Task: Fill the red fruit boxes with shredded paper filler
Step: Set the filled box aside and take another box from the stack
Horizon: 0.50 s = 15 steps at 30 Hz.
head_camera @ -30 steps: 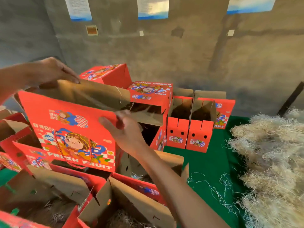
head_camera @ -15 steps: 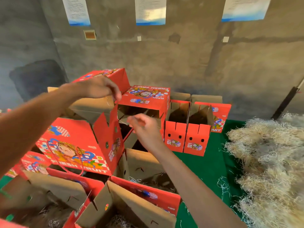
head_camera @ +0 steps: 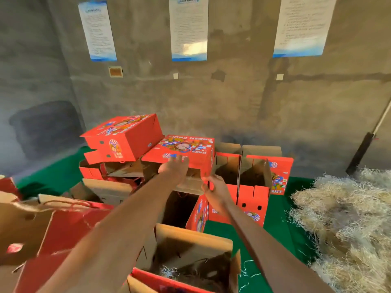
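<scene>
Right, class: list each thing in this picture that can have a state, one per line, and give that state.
left hand: fingers straight, reaching to the lying box
right hand: at the cardboard flap, grip unclear
lying box: on its side atop the stack
tilted box: closed, leaning on the stack
two upright boxes: open; contents not visible
near box: open, some filler inside
shredded paper filler: loose heap on the green cloth

Red fruit boxes (head_camera: 252,187) stand open; shredded paper (head_camera: 347,220) apparently heaped right.
</scene>
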{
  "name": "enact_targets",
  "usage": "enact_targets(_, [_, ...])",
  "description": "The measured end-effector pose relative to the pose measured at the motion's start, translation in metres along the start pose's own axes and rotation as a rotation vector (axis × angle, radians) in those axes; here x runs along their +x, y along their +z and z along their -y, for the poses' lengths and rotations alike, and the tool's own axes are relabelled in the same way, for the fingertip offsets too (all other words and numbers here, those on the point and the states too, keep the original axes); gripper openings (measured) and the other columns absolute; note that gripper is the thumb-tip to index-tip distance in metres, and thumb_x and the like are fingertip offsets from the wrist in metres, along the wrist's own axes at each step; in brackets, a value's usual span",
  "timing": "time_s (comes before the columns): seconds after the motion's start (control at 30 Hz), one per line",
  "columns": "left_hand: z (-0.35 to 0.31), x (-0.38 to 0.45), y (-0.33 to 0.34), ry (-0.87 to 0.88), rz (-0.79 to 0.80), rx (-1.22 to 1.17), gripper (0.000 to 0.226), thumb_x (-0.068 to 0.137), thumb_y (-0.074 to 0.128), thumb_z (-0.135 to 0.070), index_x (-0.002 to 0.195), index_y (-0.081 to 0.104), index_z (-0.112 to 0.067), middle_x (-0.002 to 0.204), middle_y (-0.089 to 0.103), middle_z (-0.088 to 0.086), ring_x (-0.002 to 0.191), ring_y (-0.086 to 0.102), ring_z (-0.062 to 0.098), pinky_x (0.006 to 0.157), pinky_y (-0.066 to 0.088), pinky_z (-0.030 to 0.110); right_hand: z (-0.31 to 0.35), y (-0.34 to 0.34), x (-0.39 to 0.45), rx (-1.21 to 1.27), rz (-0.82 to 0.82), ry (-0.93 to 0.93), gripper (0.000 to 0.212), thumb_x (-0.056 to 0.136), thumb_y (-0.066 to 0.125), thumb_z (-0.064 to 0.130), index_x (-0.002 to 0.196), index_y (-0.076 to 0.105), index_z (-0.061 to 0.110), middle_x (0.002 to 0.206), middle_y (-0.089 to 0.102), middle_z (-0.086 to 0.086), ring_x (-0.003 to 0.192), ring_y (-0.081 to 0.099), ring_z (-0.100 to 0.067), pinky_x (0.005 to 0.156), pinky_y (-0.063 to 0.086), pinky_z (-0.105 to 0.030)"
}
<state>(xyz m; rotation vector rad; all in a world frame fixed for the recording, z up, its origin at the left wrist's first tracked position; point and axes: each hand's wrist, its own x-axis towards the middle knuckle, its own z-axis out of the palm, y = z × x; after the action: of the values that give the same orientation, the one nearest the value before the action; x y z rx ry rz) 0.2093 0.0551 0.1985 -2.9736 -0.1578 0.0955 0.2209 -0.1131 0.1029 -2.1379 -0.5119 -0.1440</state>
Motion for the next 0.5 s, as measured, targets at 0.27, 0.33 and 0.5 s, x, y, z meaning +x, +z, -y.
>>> enact_targets(0.27, [0.020,0.062,0.043,-0.122,-0.184,-0.112,0.067,0.098,0.055,-0.026,0.153,0.017,-0.033,0.153,0.025,0.006,0.143,0.020,0.033,0.098,0.043,0.064,-0.018,0.029,0.062,-0.018,-0.002,0.237,0.051,0.088,0.072,0.040,0.125,0.044,0.019,0.132,0.054,-0.004,0.119,0.058,-0.021,0.098,0.048,-0.037])
enact_targets(0.33, [0.020,0.076,0.046,-0.150,-0.219,-0.138,0.064,0.097,0.055,-0.024,0.150,0.021,-0.035,0.150,0.029,0.005,0.142,0.021,0.032,0.097,0.041,0.063,-0.021,0.033,0.076,-0.006,-0.005,0.251,0.060,0.088,0.071,0.046,0.130,0.038,0.019,0.134,0.056,-0.004,0.121,0.060,-0.025,0.097,0.050,-0.041])
enact_targets(0.5, [0.010,0.098,0.047,-0.233,-0.296,-0.209,0.059,0.098,0.047,-0.016,0.148,0.030,-0.040,0.148,0.037,0.005,0.141,0.022,0.033,0.098,0.036,0.061,-0.030,0.044,0.104,-0.011,0.029,0.307,0.067,0.092,0.061,0.052,0.140,0.028,0.018,0.135,0.058,-0.009,0.122,0.060,-0.032,0.099,0.050,-0.044])
